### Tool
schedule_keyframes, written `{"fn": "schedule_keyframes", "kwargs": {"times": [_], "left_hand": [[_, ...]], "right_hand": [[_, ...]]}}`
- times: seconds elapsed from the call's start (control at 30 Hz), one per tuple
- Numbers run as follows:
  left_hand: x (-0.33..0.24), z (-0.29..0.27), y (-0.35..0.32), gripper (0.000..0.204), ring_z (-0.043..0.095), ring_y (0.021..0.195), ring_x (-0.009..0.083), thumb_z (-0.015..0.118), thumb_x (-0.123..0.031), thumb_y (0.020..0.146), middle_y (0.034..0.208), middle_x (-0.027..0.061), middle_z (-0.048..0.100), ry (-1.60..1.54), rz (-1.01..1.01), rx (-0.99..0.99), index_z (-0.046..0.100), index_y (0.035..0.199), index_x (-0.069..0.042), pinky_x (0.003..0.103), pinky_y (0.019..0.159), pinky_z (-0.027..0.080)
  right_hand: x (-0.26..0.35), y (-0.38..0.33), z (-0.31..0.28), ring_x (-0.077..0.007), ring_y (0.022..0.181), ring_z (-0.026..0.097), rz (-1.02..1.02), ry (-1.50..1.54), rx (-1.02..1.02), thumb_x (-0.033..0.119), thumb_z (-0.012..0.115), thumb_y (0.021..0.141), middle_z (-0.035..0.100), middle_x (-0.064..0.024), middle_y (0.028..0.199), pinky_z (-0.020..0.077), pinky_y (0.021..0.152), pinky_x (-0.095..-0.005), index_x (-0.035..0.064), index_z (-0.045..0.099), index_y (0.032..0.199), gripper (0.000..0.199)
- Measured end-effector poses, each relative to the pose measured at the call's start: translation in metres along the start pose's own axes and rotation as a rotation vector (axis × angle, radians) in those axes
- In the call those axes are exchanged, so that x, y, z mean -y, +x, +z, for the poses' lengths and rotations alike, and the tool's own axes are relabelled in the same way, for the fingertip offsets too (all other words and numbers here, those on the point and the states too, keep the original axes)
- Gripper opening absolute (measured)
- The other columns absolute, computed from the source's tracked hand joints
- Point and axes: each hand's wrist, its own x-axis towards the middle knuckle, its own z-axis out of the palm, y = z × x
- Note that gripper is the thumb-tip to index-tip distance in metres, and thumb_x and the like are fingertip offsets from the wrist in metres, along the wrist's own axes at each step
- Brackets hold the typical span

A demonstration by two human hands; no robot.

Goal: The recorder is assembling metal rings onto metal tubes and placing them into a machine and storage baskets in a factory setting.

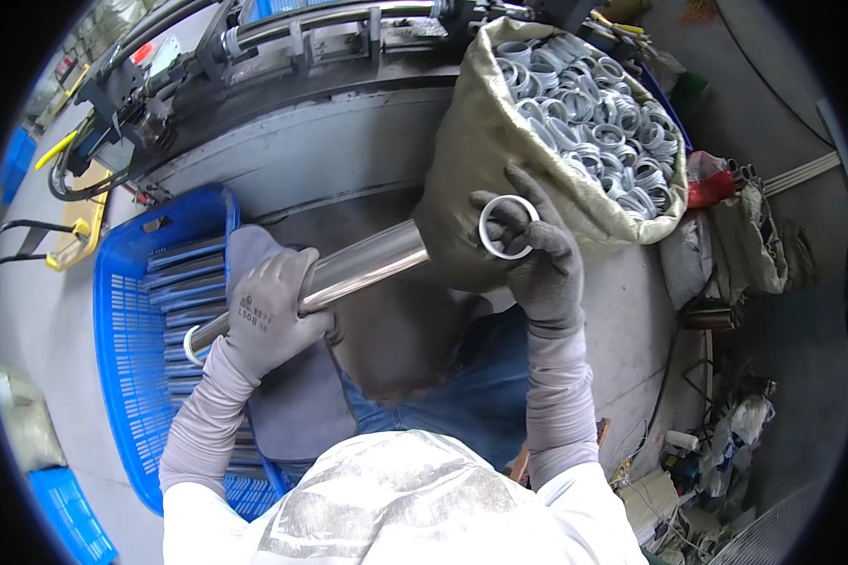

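Observation:
My left hand [271, 306], in a grey glove, is wrapped round a shiny metal tube [372, 264]. The tube slants up to the right, and a white ring [190, 347] sits at its lower left end. In my gloved right hand [546, 259] is a white plastic ring [483, 229], pinched between thumb and fingers, its opening facing me. A gap separates this ring from the tube's upper right end. Just beyond my right hand stands a large woven sack [466, 141] filled with many similar pale rings [594, 122].
Left of me, a blue plastic crate [122, 348] holds several metal tubes [184, 292]. A machine with rods and hoses [339, 47] runs along the far side. At the right lie bags [688, 254], cables and loose items near the floor.

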Motion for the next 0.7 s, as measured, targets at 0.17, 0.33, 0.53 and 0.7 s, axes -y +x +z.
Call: {"fn": "schedule_keyframes", "kwargs": {"times": [0.17, 0.33, 0.53, 0.7], "left_hand": [[-0.001, -0.004, -0.001, 0.062, 0.068, 0.086, 0.0368, 0.077, -0.020, 0.063, 0.093, 0.0177, 0.068, -0.006, 0.005, 0.031, 0.063, 0.120, -0.002, 0.046, 0.078, 0.055], [-0.002, 0.001, -0.002, 0.063, 0.068, 0.092, 0.0351, 0.079, -0.022, 0.065, 0.098, 0.0175, 0.068, 0.019, 0.025, 0.048, 0.063, 0.122, -0.001, 0.045, 0.082, 0.054], [-0.005, 0.007, 0.003, 0.074, 0.067, 0.101, 0.0322, 0.085, -0.028, 0.067, 0.106, 0.0148, 0.067, 0.116, -0.004, 0.210, 0.056, 0.130, -0.001, 0.043, 0.088, 0.053], [-0.005, 0.006, 0.007, 0.076, 0.067, 0.100, 0.0307, 0.088, -0.030, 0.067, 0.104, 0.0138, 0.066, 0.140, 0.020, 0.269, 0.055, 0.129, -0.002, 0.043, 0.087, 0.052]], "right_hand": [[-0.055, 0.004, 0.004, -0.0304, 0.109, 0.071, 0.197, 0.443, -0.003, 0.035, 0.058, 0.101, 0.069, -0.0256, 0.129, 0.0578, 0.095, -0.0399, -0.0052, 0.046, 0.152, 0.065], [-0.082, 0.004, 0.021, -0.0218, 0.106, 0.068, -0.136, -0.547, 0.049, 0.035, 0.050, 0.109, 0.072, -0.0120, 0.113, 0.0544, 0.092, -0.0336, -0.0024, 0.064, 0.130, 0.046], [-0.099, 0.002, 0.051, -0.0224, 0.104, 0.071, -0.095, -0.124, -0.003, 0.026, 0.043, 0.111, 0.070, -0.0130, 0.116, 0.0570, 0.092, -0.0367, -0.0061, 0.068, 0.117, 0.041], [-0.083, 0.003, 0.058, -0.0224, 0.098, 0.073, -0.196, -0.464, -0.011, 0.023, 0.046, 0.107, 0.073, -0.0150, 0.109, 0.0572, 0.090, -0.0349, -0.0092, 0.070, 0.110, 0.041]]}}
